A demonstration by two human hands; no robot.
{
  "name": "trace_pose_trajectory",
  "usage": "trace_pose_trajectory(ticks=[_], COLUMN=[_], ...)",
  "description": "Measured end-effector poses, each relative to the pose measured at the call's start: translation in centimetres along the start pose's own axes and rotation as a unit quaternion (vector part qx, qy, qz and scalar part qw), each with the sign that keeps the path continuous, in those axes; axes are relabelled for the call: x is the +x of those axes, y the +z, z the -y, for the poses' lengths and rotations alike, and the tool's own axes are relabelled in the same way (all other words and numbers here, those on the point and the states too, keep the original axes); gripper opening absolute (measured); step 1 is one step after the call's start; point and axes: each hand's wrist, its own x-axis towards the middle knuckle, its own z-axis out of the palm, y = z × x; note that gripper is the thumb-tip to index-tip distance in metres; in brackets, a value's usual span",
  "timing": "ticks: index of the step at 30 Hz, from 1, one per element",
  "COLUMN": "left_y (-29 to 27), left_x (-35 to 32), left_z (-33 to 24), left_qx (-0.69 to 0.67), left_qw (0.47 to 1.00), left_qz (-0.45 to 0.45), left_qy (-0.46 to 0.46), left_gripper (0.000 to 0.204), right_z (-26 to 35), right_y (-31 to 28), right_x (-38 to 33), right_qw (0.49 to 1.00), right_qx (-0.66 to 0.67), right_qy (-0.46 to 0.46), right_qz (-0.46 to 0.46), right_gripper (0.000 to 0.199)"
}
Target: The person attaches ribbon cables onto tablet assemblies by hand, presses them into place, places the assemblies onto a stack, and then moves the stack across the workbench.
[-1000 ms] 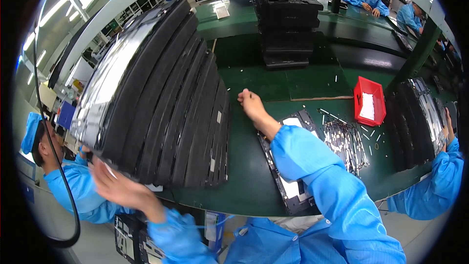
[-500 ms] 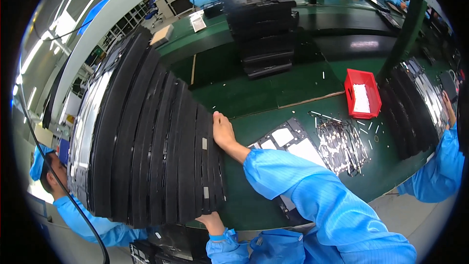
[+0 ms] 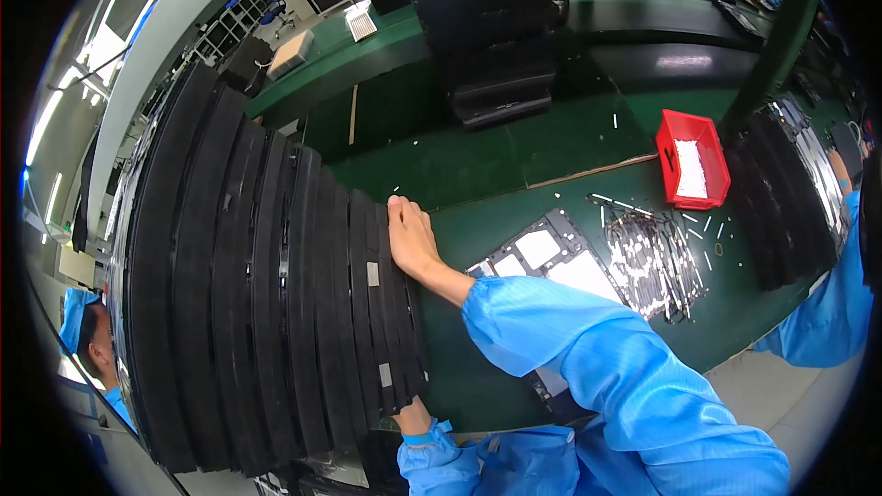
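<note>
A tall stack of flat black panels [image 3: 276, 285] with dark, foam-like edges fills the left side, standing at the bench's near left. My right hand [image 3: 413, 239] lies against the stack's right side near its base, fingers curled round its far edge and thumb side up. At the near edge of the stack, my left hand [image 3: 413, 418] shows only at the wrist; its fingers are hidden behind the panels. Beneath my right sleeve lies a flat black device frame [image 3: 558, 220] with white patches, partly covered by the arm.
Right of the frame is a heap of thin black and white strips [image 3: 654, 262]. Beyond it stands a red bin [image 3: 671, 156] with white pieces. Another black stack [image 3: 487, 28] rises at the back, a third [image 3: 781, 202] at the right by a co-worker's sleeve [image 3: 818, 321]. A green post [image 3: 776, 55] stands nearby.
The stack's upper end has shifted left and toward me, and it looks larger. My right hand keeps its place on the side; my left hand's fingers have gone out of sight.
</note>
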Motion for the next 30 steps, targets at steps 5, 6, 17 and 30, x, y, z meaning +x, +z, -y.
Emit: trace_pose_trajectory(ticks=[5, 6, 17, 30], left_y=[0.6, 0.8, 2.6, 6.1], left_x=[0.3, 0.5, 2.2, 3.7], left_z=[-0.9, -1.2, -4.8, -9.1], left_qx=[-0.042, -0.051, -0.151, -0.245], left_qw=[0.999, 0.998, 0.983, 0.959], left_qz=[-0.024, -0.027, -0.079, -0.097], left_qy=[-0.025, -0.029, -0.062, -0.103], left_gripper=[0.060, 0.059, 0.055, 0.053], right_z=[-0.3, -0.3, -0.4, -0.3], right_y=[-0.4, -0.4, -0.6, -0.9], right_x=[0.0, 0.0, -0.5, -0.1], right_qw=[1.000, 1.000, 1.000, 0.997], right_qx=[-0.005, -0.005, 0.004, -0.023], right_qy=[-0.019, -0.020, 0.006, -0.019], right_qz=[-0.009, -0.010, 0.017, 0.071], right_gripper=[0.042, 0.042, 0.045, 0.045])
